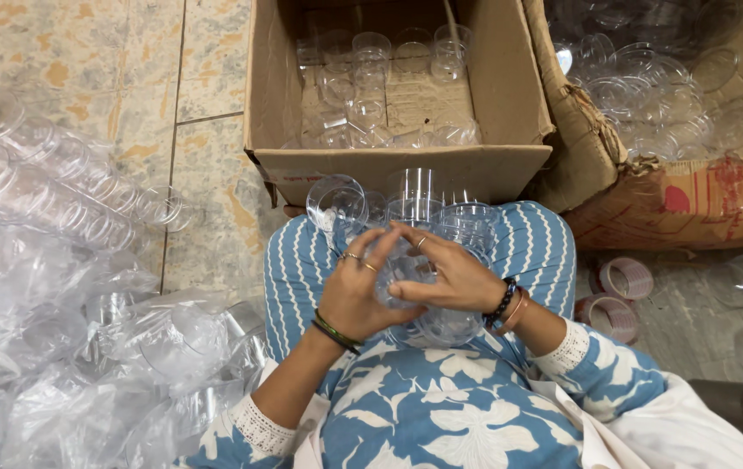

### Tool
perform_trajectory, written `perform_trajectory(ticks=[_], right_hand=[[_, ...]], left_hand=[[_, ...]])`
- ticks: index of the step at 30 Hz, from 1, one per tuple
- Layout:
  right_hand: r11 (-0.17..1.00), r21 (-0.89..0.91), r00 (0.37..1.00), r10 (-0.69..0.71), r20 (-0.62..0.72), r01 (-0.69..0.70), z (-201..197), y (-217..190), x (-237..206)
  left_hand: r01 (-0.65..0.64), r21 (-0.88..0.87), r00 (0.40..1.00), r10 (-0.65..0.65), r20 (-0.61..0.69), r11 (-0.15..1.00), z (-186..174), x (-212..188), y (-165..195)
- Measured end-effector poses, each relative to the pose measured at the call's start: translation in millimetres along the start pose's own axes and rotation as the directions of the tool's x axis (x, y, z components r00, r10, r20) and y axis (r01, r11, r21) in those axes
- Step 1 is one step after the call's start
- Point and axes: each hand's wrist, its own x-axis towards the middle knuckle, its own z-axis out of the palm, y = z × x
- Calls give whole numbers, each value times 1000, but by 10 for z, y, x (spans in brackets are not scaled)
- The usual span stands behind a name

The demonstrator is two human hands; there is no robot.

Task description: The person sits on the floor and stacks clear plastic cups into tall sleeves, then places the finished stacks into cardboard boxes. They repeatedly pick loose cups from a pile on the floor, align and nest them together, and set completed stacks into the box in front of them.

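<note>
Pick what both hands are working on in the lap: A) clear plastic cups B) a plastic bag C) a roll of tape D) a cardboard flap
A: the left hand and right hand close around a cluster of clear plastic cups resting on the lap; the rolls of tape lie untouched on the floor.

Clear, colourless plastic cups (415,208) fill the brown cardboard box (510,87) at the far middle; the box on the right (693,204) carries red print. Blue trousers (302,260) with white zigzag stripes, blue tunic (441,408) with white leaf pattern, beige mottled floor (94,52), pink-striped tape rolls (623,278) at right
</note>
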Motion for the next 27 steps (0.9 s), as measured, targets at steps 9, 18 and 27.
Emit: perform_trajectory(ticks=[9, 18, 27], right_hand=[[999, 28, 999, 45, 17, -45, -151, -95, 64], [993, 86, 996, -74, -58, 79, -110, -79, -61], [987, 137, 992, -76, -100, 90, -18, 41, -93]], left_hand=[[32, -6, 991, -31, 130, 999, -30, 50, -291], [4, 34, 986, -9, 167, 999, -121, 94, -131], [-105, 145, 992, 94, 82, 984, -55, 55, 71]])
